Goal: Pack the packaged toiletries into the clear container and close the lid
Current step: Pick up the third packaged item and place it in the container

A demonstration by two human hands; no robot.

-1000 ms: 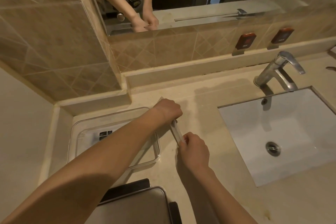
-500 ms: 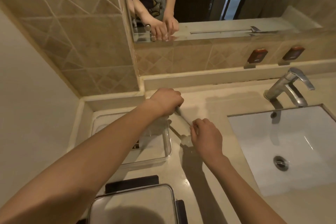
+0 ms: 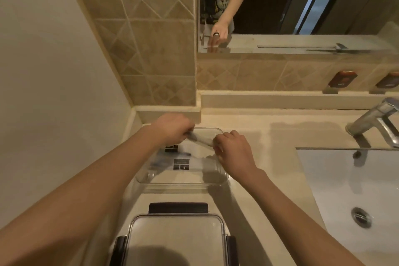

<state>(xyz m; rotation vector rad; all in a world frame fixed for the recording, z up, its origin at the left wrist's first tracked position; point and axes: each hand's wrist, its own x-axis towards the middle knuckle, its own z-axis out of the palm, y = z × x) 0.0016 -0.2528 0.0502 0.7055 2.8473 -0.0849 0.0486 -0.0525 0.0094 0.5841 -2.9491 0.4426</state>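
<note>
Left hand (image 3: 172, 128) and right hand (image 3: 232, 147) grip: each pinching end of slim packaged toiletry (image 3: 199, 140) over clear container (image 3: 183, 183). Step: packing. Next: lower, release inside.

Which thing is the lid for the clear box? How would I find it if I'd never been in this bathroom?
Start at the white sink and move left along the beige counter. The open clear container sits by the tiled corner, under both hands. The lid lies nearer to you than the container: flat and clear, and the only piece with dark clips on its edges.
</note>
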